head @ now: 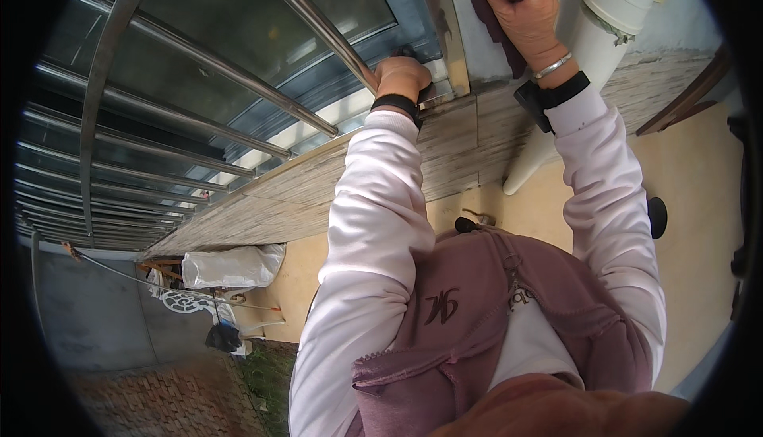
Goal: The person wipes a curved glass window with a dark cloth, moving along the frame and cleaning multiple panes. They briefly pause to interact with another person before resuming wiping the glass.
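My right hand (524,16), raised at the top right, grips a dark maroon cloth (498,10) that hangs down beside the wrist; the wall is behind it. Lower and to the left, my left hand (402,74) reaches behind a stainless steel window bar (304,19) at the corner of the window frame (411,19), close to the sill. Its fingers are hidden, so what they touch cannot be made out. A dark band is on each wrist, and a silvery bracelet on the right one.
A white drainpipe (587,58) runs down the wall right of my right hand. More steel bars (197,58) cross the window at the left. Below are a stone-patterned wall ledge (453,127), a plastic-covered bundle (232,267), a white ornate chair (188,301) and brick paving (161,401).
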Available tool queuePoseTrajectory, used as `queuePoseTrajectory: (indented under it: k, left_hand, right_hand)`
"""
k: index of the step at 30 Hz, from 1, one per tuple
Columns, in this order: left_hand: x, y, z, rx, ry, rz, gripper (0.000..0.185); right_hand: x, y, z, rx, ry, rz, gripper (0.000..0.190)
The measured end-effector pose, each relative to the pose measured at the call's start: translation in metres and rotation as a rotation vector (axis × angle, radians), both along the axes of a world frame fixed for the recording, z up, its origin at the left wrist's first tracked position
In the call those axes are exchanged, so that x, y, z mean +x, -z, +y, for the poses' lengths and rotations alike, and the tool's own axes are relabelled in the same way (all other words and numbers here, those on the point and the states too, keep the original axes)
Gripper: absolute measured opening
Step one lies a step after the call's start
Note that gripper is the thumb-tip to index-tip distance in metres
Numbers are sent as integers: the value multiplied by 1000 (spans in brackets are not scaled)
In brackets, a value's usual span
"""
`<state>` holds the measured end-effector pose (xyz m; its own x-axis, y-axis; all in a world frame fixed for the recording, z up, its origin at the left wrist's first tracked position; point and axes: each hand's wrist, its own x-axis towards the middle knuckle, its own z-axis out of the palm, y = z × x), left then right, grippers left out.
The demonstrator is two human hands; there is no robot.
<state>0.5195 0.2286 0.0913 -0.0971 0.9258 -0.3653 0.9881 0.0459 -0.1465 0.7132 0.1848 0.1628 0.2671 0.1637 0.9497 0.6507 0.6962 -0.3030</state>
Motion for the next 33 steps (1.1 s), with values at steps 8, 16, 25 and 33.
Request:
queuePoseTrajectory:
  k: [8, 16, 25, 33]
  left_hand:
    - [9, 9, -4, 88, 78, -139, 33]
    - [9, 9, 5, 85, 179, -221, 34]
    - [0, 12, 31, -80, 191, -235, 38]
    - [2, 22, 13, 17, 183, -215, 44]
  right_hand:
    - [-1, 2, 2, 62, 66, -55, 63]
    - [-5, 6, 9, 116, 42, 22, 62]
    - [-6, 5, 6, 23, -39, 56, 61]
    - [-1, 1, 1, -35, -55, 30, 61]
